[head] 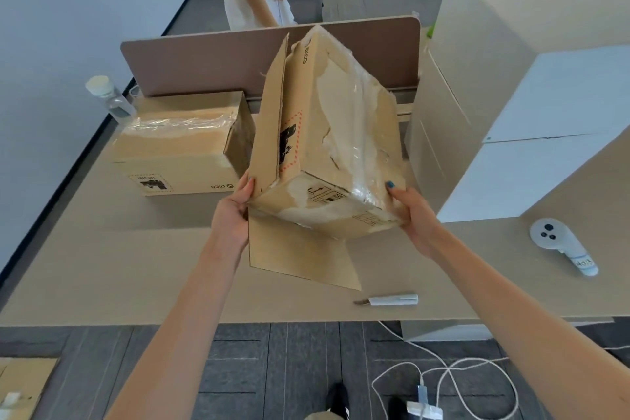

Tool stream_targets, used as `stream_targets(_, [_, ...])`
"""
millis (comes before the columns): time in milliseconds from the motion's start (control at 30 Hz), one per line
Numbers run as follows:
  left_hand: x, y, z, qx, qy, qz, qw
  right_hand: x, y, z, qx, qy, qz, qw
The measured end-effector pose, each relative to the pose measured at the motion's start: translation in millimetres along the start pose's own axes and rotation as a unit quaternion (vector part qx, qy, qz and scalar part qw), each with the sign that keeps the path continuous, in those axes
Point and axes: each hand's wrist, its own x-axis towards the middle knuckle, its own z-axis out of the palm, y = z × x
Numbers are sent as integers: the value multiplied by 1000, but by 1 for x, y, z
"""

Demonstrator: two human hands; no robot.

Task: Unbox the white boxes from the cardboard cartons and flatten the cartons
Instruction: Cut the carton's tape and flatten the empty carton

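Bench of pale wood (136, 266) lies under both hands. Well off to the right of the right fingers (392, 188) stands a stack of big white boxes (545, 112), already out. Between the two hands is the brown cardboard carton with torn clear tape (327, 133), tipped up, one loose flap (300, 259) hanging below the fingers. Left of the left fingers (251, 185) sits a second brown taped carton (177, 150), not yet opened.

The left hand (231, 215) grips the near left corner, fingers curled round the edge. The right hand (412, 215) grips the near right corner, thumb on top, fingers underneath.

I cannot see inside. I think this carton is being emptied or made ready to squash. Next, its taped end needs opening so it can fold flat.

Right of the right fingers lies a white hand controller (559, 242). A small grey cutter (392, 300) lies closer to the person.
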Motion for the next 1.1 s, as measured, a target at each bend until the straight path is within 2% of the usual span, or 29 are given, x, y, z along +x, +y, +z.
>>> stream_targets(67, [7, -9, -9, -46, 24, -37, 998, 1, -7, 5, -22, 7, -18, 1000])
stream_targets(167, [21, -20, -23, -198, 30, -121, 972, 2, -13, 15, -56, 10, -45, 997])
stream_targets(267, [34, -37, -40, -220, 37, -140, 965, 5, -13, 26, -83, 21, -64, 994])
stream_targets(500, [46, -52, -63, -113, -19, -176, 978, 16, -9, 45, -137, 48, -82, 986])
stream_targets(733, [56, -56, -75, 29, -8, -115, 993, 29, -4, 57, -206, 68, -92, 972])
stream_targets(833, [59, -52, -86, 19, -13, -112, 993, 36, -1, 64, -213, 82, -91, 969])
stream_targets(967, [64, -47, -94, 51, -103, -120, 986, 45, 8, 75, -240, 84, -91, 963])
stream_targets(1100, [63, -54, -86, 63, -96, -106, 988, 50, 18, 84, -277, 86, -113, 950])
